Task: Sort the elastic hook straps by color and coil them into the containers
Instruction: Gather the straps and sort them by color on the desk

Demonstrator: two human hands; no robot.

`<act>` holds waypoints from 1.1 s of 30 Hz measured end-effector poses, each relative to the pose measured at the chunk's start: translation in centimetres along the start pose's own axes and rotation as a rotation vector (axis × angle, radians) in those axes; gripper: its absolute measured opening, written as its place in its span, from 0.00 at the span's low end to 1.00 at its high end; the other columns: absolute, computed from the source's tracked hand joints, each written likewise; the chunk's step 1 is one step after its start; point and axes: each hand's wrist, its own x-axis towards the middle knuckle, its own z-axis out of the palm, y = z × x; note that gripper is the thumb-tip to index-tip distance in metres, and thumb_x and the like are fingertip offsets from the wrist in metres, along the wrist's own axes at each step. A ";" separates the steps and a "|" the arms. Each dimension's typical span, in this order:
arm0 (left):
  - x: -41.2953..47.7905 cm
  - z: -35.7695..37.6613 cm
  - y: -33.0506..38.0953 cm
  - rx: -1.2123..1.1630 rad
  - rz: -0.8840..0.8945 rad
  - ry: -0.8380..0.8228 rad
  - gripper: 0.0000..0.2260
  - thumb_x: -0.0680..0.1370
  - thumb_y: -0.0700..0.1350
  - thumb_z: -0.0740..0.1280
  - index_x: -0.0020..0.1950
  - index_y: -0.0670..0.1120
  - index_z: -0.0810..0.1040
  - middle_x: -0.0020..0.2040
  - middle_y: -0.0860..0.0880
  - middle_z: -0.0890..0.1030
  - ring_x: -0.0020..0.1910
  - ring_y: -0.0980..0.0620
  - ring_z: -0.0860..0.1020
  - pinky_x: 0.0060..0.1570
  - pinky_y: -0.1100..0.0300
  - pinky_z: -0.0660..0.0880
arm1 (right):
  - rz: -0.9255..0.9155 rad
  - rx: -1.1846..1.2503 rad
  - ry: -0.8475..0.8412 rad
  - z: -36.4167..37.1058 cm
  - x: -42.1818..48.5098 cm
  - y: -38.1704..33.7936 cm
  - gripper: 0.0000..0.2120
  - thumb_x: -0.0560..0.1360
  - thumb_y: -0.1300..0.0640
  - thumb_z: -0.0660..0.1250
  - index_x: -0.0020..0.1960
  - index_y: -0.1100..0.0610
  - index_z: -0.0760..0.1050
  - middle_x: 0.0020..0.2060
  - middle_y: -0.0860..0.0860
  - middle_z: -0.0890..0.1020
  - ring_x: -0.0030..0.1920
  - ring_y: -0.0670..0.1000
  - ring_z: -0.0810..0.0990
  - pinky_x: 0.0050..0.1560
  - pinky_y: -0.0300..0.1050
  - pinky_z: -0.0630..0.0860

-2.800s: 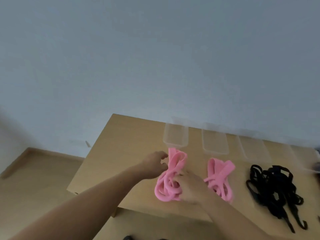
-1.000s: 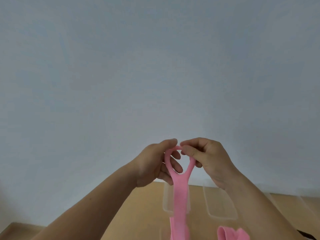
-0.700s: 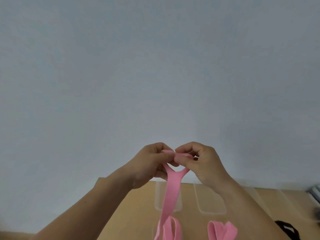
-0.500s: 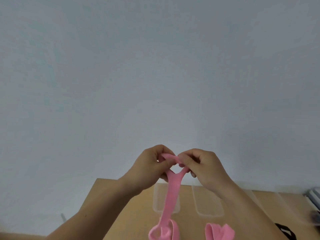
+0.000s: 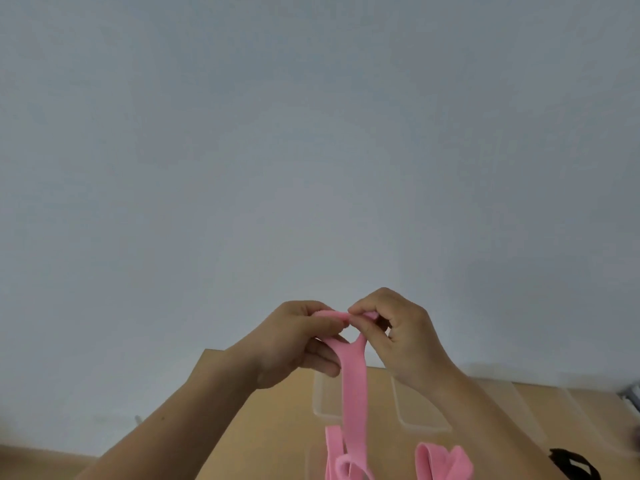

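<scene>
A plain grey wall [image 5: 311, 133] fills most of the frame, a wooden table [image 5: 263, 420] edging the bottom. At lower centre the left hand [image 5: 294, 344] and right hand [image 5: 405, 337] both pinch the folded top end of a pink elastic strap [image 5: 353, 386], which hangs straight down from them to the table, in front of a clear container [image 5: 323, 407].

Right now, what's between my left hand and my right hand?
The top end of a pink strap, pinched by the left hand and the right hand, as the head view shows.
</scene>
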 end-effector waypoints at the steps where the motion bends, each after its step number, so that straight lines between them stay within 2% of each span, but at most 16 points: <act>1: 0.0 -0.2 0.0 -0.030 0.007 -0.015 0.12 0.77 0.41 0.67 0.58 0.37 0.80 0.47 0.36 0.83 0.43 0.40 0.82 0.45 0.51 0.80 | -0.031 0.000 0.003 0.1 0.0 0.0 0.06 0.75 0.65 0.71 0.46 0.54 0.81 0.38 0.44 0.78 0.37 0.45 0.78 0.37 0.40 0.76; 4: 0.1 -0.3 0.1 -0.070 0.043 -0.052 0.11 0.77 0.40 0.66 0.57 0.38 0.81 0.47 0.37 0.83 0.46 0.39 0.82 0.50 0.47 0.81 | -0.099 0.000 0.019 0.5 0.1 -0.1 0.07 0.75 0.65 0.70 0.46 0.53 0.80 0.39 0.45 0.77 0.36 0.46 0.78 0.36 0.42 0.76; 8: 0.1 -0.2 0.2 -0.072 0.068 0.023 0.11 0.78 0.44 0.69 0.52 0.36 0.82 0.45 0.38 0.83 0.42 0.41 0.82 0.44 0.51 0.81 | -0.165 -0.034 0.026 0.7 0.1 0.0 0.07 0.75 0.65 0.70 0.47 0.53 0.79 0.41 0.44 0.77 0.38 0.43 0.77 0.38 0.35 0.74; 10: 0.0 -0.4 0.1 -0.068 0.089 0.047 0.10 0.80 0.41 0.67 0.53 0.34 0.81 0.47 0.37 0.83 0.43 0.43 0.83 0.43 0.55 0.80 | -0.173 -0.050 0.028 0.9 0.0 0.1 0.06 0.75 0.65 0.70 0.47 0.54 0.80 0.41 0.44 0.78 0.38 0.42 0.77 0.39 0.35 0.74; 12: -0.1 -0.6 -0.1 -0.045 0.122 0.054 0.08 0.79 0.37 0.67 0.53 0.34 0.82 0.50 0.35 0.84 0.45 0.43 0.84 0.44 0.56 0.80 | -0.163 -0.034 0.031 1.1 -0.2 0.1 0.04 0.75 0.63 0.71 0.46 0.56 0.81 0.41 0.45 0.79 0.39 0.43 0.78 0.38 0.39 0.76; 15: -0.2 -0.8 -0.5 0.031 0.201 0.072 0.06 0.78 0.36 0.69 0.52 0.36 0.83 0.48 0.36 0.85 0.47 0.42 0.84 0.48 0.53 0.82 | -0.042 0.102 0.029 1.1 -0.4 -0.2 0.03 0.74 0.55 0.72 0.47 0.54 0.82 0.41 0.44 0.80 0.41 0.48 0.80 0.41 0.40 0.77; 18: -0.2 -0.8 -0.9 0.189 0.302 0.134 0.06 0.77 0.41 0.73 0.52 0.41 0.82 0.44 0.43 0.86 0.45 0.42 0.85 0.48 0.52 0.82 | 0.244 0.291 -0.054 0.7 -0.6 -0.5 0.09 0.74 0.48 0.72 0.53 0.48 0.80 0.43 0.45 0.83 0.43 0.49 0.83 0.43 0.40 0.79; 21: -0.1 -0.8 -1.3 0.295 0.419 0.181 0.04 0.77 0.41 0.71 0.51 0.45 0.82 0.43 0.49 0.86 0.44 0.49 0.85 0.45 0.61 0.80 | 0.369 0.415 -0.125 0.6 -0.6 -0.7 0.07 0.76 0.52 0.71 0.54 0.51 0.80 0.39 0.51 0.84 0.37 0.50 0.84 0.39 0.41 0.79; 23: 0.0 -0.7 -1.5 0.335 0.466 0.214 0.06 0.77 0.41 0.72 0.52 0.48 0.82 0.45 0.52 0.86 0.46 0.52 0.85 0.47 0.62 0.80 | 0.385 0.422 -0.098 0.5 -0.5 -0.8 0.05 0.77 0.55 0.71 0.52 0.51 0.80 0.37 0.51 0.84 0.35 0.51 0.84 0.37 0.41 0.79; 26: 0.0 -0.3 -1.4 0.280 0.381 0.207 0.14 0.76 0.45 0.73 0.60 0.47 0.77 0.49 0.51 0.85 0.47 0.50 0.85 0.51 0.55 0.82 | 0.361 0.389 -0.065 0.4 -0.5 -1.0 0.06 0.76 0.58 0.71 0.49 0.47 0.79 0.36 0.46 0.83 0.34 0.48 0.83 0.37 0.37 0.78; 29: -0.1 -0.3 -1.2 0.233 0.272 0.126 0.13 0.78 0.48 0.71 0.54 0.39 0.78 0.46 0.44 0.86 0.46 0.44 0.85 0.50 0.49 0.82 | 0.335 0.341 -0.049 0.2 -0.7 -0.9 0.07 0.76 0.58 0.71 0.49 0.46 0.79 0.36 0.42 0.83 0.36 0.46 0.84 0.38 0.34 0.77; 33: -0.3 -0.5 -1.0 0.197 0.209 0.016 0.13 0.80 0.47 0.69 0.52 0.37 0.72 0.47 0.41 0.86 0.47 0.42 0.85 0.47 0.50 0.82 | 0.310 0.322 -0.070 0.3 -0.9 -1.0 0.12 0.76 0.61 0.71 0.49 0.43 0.79 0.38 0.41 0.83 0.39 0.45 0.84 0.41 0.34 0.77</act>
